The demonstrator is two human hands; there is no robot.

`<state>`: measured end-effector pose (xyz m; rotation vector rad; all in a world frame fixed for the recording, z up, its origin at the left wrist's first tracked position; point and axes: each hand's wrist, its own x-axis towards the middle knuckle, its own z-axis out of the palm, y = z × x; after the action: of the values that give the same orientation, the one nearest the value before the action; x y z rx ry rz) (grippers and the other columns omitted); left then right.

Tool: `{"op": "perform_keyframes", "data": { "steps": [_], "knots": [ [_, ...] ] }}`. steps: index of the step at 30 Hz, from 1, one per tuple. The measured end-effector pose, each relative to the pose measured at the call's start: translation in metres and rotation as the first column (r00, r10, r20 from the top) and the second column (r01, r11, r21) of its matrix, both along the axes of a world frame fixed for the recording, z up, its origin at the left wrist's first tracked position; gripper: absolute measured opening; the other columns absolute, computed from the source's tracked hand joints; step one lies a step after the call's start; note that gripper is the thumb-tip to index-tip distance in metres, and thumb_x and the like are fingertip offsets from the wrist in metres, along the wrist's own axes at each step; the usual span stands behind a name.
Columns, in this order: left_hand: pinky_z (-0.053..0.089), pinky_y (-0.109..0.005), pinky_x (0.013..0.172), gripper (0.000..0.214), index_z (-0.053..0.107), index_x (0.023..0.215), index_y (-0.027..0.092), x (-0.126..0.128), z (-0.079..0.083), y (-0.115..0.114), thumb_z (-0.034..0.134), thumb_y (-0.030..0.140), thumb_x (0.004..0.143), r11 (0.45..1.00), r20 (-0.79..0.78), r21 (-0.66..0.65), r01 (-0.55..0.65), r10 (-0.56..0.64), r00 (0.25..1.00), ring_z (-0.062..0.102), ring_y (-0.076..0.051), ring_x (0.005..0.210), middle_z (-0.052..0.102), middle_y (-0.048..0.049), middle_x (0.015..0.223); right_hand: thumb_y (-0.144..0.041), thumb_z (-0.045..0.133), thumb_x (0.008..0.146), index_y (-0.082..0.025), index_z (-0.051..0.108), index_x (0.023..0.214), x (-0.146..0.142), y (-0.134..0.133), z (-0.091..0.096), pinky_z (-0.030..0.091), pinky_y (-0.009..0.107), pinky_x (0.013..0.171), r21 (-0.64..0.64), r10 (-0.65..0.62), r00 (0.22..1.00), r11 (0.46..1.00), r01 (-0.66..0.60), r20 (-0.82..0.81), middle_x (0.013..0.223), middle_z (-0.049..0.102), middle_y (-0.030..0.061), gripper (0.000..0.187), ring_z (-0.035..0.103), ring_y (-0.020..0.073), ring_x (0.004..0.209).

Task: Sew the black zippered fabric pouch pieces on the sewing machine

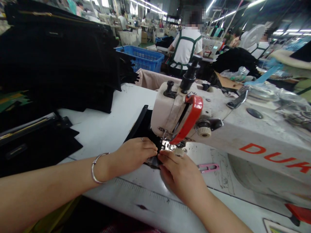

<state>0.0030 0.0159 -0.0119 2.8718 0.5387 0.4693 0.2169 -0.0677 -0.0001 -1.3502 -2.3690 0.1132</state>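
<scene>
At far left, a black zippered panel (36, 137) lies beside a tall stack of black fabric panels (73, 61). The person's left hand (134, 153), below a silver bangle (93, 168), rests fingers together on a black fabric piece (142, 127); whether it grips cannot be told. That piece lies on the machine bed, left of and against the metal presser foot (165, 145). The right hand (183, 173) bends its fingertips to the piece's near edge, its grip unclear. Pink-handled thread snips (212, 167) lie just beyond it, beneath the white sewing machine (225, 129).
</scene>
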Motion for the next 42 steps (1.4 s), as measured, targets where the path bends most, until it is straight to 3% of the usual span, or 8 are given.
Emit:
{"op": "perform_keyframes", "data": {
  "steps": [5,11,19,29,34,38,42],
  "knots": [
    [0.05,-0.034,0.095,0.024,0.064,0.112,0.015,0.008,0.006,0.014,0.049,0.008,0.095,1.0,0.01,0.002,-0.017,0.017,1.0,0.063,-0.019,0.102,0.068,-0.0068,0.112,-0.018,0.053,0.093,-0.014,0.063,0.122,0.0,0.006,-0.007,0.054,0.04,0.083,-0.052,-0.09,0.995,0.994,0.091,0.031,0.103,0.065,0.0121,0.031,0.061,0.0258,0.095],
    [0.052,-0.033,0.089,0.02,0.067,0.098,0.016,0.016,0.006,0.027,0.047,0.011,0.096,0.996,0.045,0.029,-0.087,0.086,0.995,0.065,-0.018,0.095,0.069,-0.0049,0.101,-0.022,0.047,0.097,-0.016,0.063,0.124,-0.002,0.009,-0.01,0.053,0.037,0.078,-0.011,-0.155,0.985,0.988,0.156,0.075,0.096,0.064,0.012,0.032,0.062,0.0254,0.09],
    [0.051,-0.033,0.094,0.019,0.069,0.097,0.018,0.017,0.006,0.03,0.052,0.01,0.094,0.995,0.106,0.032,-0.09,0.087,0.991,0.065,-0.019,0.104,0.07,-0.0035,0.108,-0.02,0.049,0.096,-0.017,0.064,0.12,-0.004,0.008,-0.011,0.052,0.037,0.08,0.006,-0.159,0.986,0.987,0.159,0.046,0.098,0.065,0.0115,0.029,0.062,0.0251,0.093],
    [0.051,-0.032,0.092,0.022,0.071,0.09,0.018,0.018,0.01,0.03,0.051,0.008,0.093,0.993,0.061,0.01,-0.114,0.113,0.992,0.067,-0.019,0.098,0.072,-0.0025,0.098,-0.019,0.052,0.094,-0.017,0.062,0.124,-0.005,0.009,-0.008,0.051,0.037,0.078,-0.03,-0.161,0.985,0.986,0.163,0.068,0.098,0.064,0.0099,0.032,0.061,0.0246,0.09],
    [0.048,-0.033,0.093,0.022,0.069,0.102,0.019,0.017,0.017,0.032,0.05,0.011,0.095,0.991,0.004,0.035,-0.133,0.133,0.991,0.064,-0.02,0.105,0.07,-0.0038,0.107,-0.019,0.053,0.093,-0.018,0.063,0.122,-0.004,0.008,-0.007,0.05,0.036,0.078,-0.034,-0.163,0.985,0.986,0.165,0.056,0.101,0.065,0.0093,0.031,0.06,0.024,0.091],
    [0.048,-0.042,0.09,0.023,0.066,0.108,0.015,0.007,0.033,0.016,0.058,0.032,0.094,0.959,-0.135,0.1,-0.265,0.277,0.951,0.061,-0.028,0.104,0.066,-0.0108,0.107,-0.019,0.054,0.093,-0.019,0.063,0.121,-0.003,0.006,-0.006,0.049,0.035,0.074,-0.047,-0.17,0.985,0.984,0.171,0.042,0.102,0.066,0.0083,0.03,0.06,0.0232,0.087],
    [0.048,-0.041,0.083,0.038,0.066,0.111,0.018,-0.008,0.042,-0.022,0.057,0.05,0.092,0.975,-0.228,0.02,-0.221,0.22,0.949,0.059,-0.025,0.093,0.064,-0.0092,0.098,-0.018,0.055,0.093,-0.02,0.062,0.123,-0.002,0.004,-0.004,0.049,0.035,0.077,-0.087,-0.151,0.989,0.985,0.151,0.004,0.103,0.065,0.0076,0.032,0.06,0.0229,0.091]
  ]
}}
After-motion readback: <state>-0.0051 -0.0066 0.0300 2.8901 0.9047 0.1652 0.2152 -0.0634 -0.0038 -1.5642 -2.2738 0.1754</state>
